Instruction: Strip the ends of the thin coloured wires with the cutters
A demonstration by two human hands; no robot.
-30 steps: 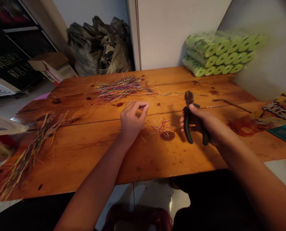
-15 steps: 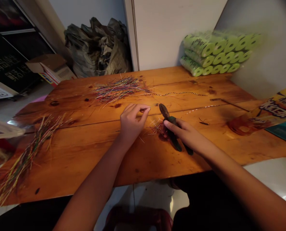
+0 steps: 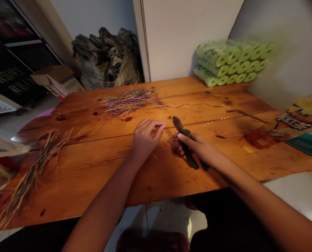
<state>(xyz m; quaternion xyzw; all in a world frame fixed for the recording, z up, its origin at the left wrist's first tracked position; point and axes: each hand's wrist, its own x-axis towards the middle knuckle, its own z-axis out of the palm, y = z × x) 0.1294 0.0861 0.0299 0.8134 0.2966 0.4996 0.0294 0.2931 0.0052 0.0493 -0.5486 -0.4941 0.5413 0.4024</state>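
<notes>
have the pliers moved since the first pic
Yes. The pliers have moved left across the table. They were clear to the right of the small pile of wire bits; now they sit at its right edge, in the right hand.

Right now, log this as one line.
left hand: pinching something tiny | right hand: gripping dark-handled pliers | nearby: multicoloured wire snippets

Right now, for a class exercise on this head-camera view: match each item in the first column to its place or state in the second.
Items:
1. Right hand
2. Tuft of wire snippets
3. Long bundle of coloured wires
4. Wrapped green rolls

Places and states:
A. Piled against the wall
B. Gripping green-handled pliers
C. Lying diagonally at the left of the wooden table
D. Beside the pliers' jaws

Pairs: 1-B, 2-D, 3-C, 4-A.
</notes>
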